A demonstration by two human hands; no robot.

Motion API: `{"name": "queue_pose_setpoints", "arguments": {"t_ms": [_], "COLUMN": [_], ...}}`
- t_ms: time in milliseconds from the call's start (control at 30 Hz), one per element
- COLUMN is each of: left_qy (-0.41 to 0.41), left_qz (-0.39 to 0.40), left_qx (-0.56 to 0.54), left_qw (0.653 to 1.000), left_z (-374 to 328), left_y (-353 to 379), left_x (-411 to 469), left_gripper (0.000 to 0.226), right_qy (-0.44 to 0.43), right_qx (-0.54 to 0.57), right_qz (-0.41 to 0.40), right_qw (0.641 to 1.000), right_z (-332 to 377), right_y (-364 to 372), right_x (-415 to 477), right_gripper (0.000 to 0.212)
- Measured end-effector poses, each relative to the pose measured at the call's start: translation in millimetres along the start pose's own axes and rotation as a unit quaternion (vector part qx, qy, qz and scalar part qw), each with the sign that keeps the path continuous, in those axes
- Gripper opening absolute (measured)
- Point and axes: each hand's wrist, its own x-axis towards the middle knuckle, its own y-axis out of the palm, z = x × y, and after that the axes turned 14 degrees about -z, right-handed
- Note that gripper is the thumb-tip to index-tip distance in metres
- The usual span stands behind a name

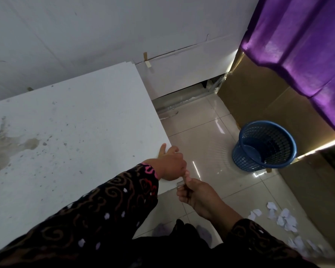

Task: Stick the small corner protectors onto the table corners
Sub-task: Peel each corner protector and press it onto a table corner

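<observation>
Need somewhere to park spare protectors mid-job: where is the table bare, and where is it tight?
Bare: the table between the stain and its right edge, back to the wall; also floor tiles between table and basket. Crowded: the near right edge, where left hand and right hand meet at the corner protector.

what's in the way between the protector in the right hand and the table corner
Only the left hand, gripping the table edge right by that corner. The right hand holds the corner protector close to it; nothing else visible intervenes.
</observation>
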Motion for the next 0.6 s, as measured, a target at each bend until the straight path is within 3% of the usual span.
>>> {"name": "queue_pose_setpoints", "arguments": {"t_ms": [200, 300, 367, 467, 533, 600], "left_qy": [0.003, 0.005, 0.006, 0.003, 0.004, 0.008], "left_qz": [-0.008, -0.013, -0.013, -0.008, -0.007, -0.012], "left_qx": [0.012, 0.014, 0.015, 0.012, 0.014, 0.015], "left_qw": [1.0, 1.0, 1.0, 1.0, 1.0, 1.0], "left_z": [-0.3, 0.4, -0.1, -0.3, 0.1, 0.5], "left_y": [0.8, 1.8, 1.3, 0.1, -0.3, -0.3], "left_x": [0.8, 0.5, 0.2, -0.1, 0.0, 0.0], "left_gripper": [0.032, 0.03, 0.03, 0.034, 0.035, 0.034], "right_qy": [-0.004, -0.063, -0.115, -0.177, -0.198, -0.188], "right_qx": [-0.058, -0.12, -0.215, -0.322, -0.338, -0.269], "right_qz": [-0.037, -0.02, -0.038, -0.094, -0.105, -0.1], "right_qw": [0.998, 0.991, 0.969, 0.925, 0.914, 0.939], "right_z": [6.4, -0.5, -3.9, -6.5, -10.5, -14.2], "right_y": [5.0, 2.0, 2.0, 7.3, 8.6, 6.7], "right_x": [-0.2, -0.5, 0.2, 6.6, 7.5, 8.1], "right_gripper": [0.038, 0.03, 0.024, 0.032, 0.032, 0.029]}}
